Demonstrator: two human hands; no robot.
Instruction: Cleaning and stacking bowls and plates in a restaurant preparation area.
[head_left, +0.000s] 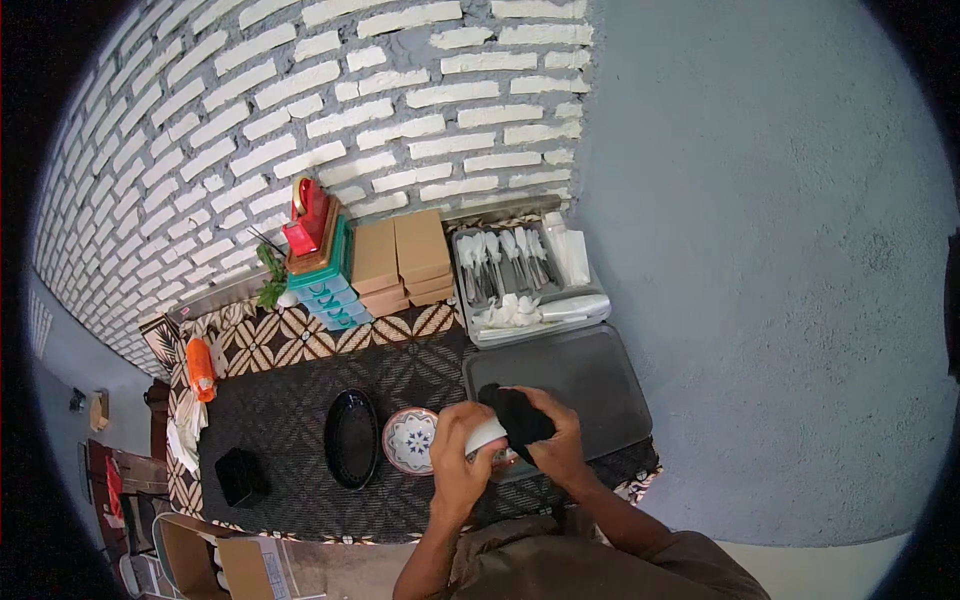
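My left hand (pixel 458 465) is closed around a white bowl (pixel 486 436), tilted in front of me. My right hand (pixel 562 440) grips a black cloth (pixel 517 415) and presses it against the bowl's right side. Part of an orange-red rim shows below the bowl, but the hands hide what it belongs to. Just left of my left hand lies a round plate (pixel 408 441) with a blue flower pattern and a reddish rim. A dark grey tray (pixel 600 375) extends behind and beneath my right hand.
A black oval dish (pixel 352 440) and a small black square container (pixel 238 476) stand to the left. At the back are a cutlery tray (pixel 478 333), brown boxes (pixel 422 245) and a teal drawer unit (pixel 335 290). An orange package (pixel 200 370) lies far left.
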